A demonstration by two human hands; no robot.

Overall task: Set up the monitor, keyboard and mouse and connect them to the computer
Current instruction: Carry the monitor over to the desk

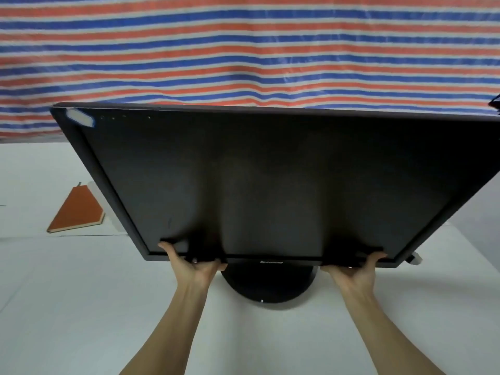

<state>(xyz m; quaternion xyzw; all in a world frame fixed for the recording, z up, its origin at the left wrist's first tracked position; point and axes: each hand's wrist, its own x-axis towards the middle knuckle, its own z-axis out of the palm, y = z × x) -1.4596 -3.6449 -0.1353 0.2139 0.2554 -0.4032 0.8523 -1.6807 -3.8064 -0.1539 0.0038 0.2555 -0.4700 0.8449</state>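
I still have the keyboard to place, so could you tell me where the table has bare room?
Bare table lies left of the left hand, below the notebook, and right of the right hand. The middle is crowded by the monitor and its base.
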